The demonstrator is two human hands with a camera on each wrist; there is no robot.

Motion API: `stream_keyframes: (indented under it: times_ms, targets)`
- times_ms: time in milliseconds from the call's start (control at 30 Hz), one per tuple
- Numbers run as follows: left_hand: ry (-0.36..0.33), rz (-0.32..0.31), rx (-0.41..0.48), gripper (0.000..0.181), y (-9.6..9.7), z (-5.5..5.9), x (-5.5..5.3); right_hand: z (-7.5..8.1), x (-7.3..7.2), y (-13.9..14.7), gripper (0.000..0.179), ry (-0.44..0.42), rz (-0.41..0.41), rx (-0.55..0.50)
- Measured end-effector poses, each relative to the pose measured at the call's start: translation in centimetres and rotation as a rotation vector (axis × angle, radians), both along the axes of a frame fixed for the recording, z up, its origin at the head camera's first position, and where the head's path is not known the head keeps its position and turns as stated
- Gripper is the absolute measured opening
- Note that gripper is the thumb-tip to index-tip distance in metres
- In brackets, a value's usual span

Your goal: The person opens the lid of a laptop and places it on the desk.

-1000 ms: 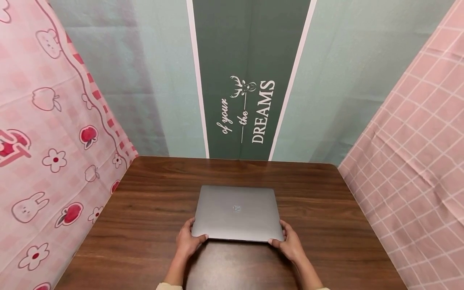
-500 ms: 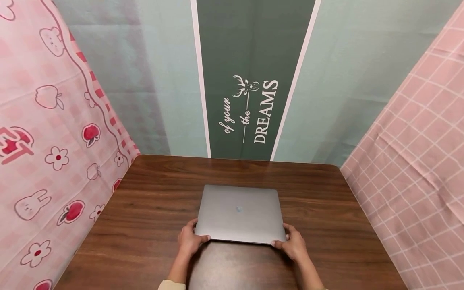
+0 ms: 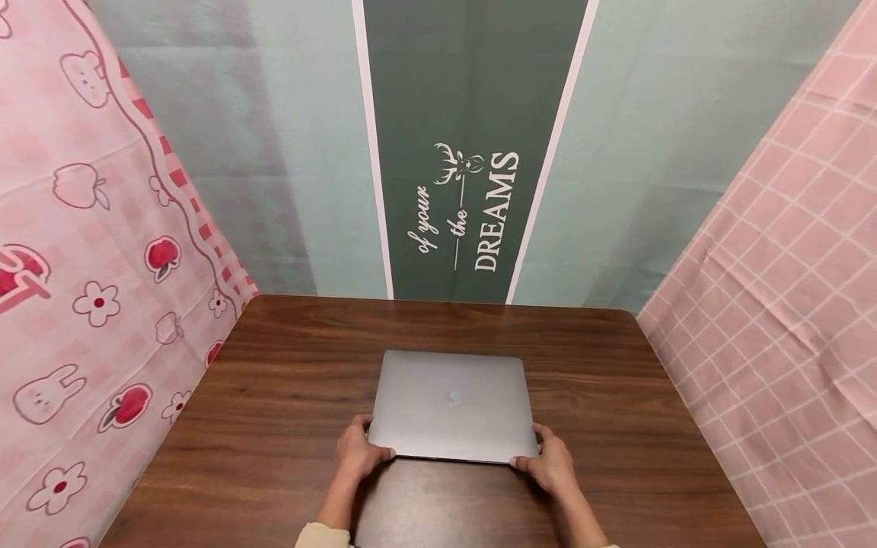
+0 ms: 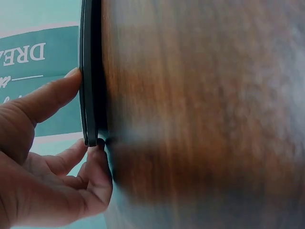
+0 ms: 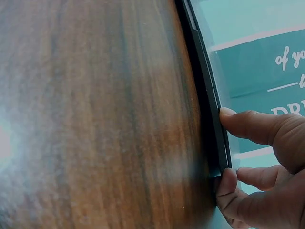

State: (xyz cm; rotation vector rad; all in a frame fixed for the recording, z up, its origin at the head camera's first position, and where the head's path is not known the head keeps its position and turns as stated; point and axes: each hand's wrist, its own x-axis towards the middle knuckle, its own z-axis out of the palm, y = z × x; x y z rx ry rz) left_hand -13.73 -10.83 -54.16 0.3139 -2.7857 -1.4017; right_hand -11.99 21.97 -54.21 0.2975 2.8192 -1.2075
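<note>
A closed grey laptop (image 3: 438,426) lies flat on the brown wooden table (image 3: 294,396), a small shiny logo at the middle of its lid. At its near left corner my left hand (image 3: 358,450) grips it, the thumb along the front edge and the other fingers at the side. My right hand (image 3: 551,461) holds the near right corner in the same way. In the left wrist view the laptop's thin dark edge (image 4: 89,71) runs between thumb and curled fingers. The right wrist view has the thumb on the front edge (image 5: 209,95) and fingertips around the corner.
Behind the table hangs a green cloth (image 3: 473,91) with white lettering and a deer head. A pink patterned curtain (image 3: 103,228) borders the left side, a pink checked one (image 3: 788,289) the right. Bare tabletop surrounds the laptop.
The laptop has shifted very slightly to the right and towards me, with both hands staying on its near corners. The head view has swayed a little.
</note>
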Motion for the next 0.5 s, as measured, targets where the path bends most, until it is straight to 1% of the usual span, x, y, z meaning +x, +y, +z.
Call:
stream_keyframes:
  times_ms: [167,233,367,500]
  targets:
    - [-0.012,-0.017,-0.015,0.073,-0.21,0.04,-0.07,-0.05,0.10,-0.13,0.082,0.029,0.005,0.024]
    - [-0.014,-0.031,-0.036,0.073,-0.29,0.07,-0.09,-0.14,0.14,-0.16,0.081,0.039,0.006,0.037]
    - [-0.022,-0.051,-0.073,0.072,-0.43,0.14,-0.08,-0.20,0.14,-0.21,0.081,0.035,0.004,0.048]
    - [-0.024,-0.051,-0.098,0.071,-0.44,0.27,-0.01,-0.10,0.08,-0.24,0.081,0.029,0.010,0.040]
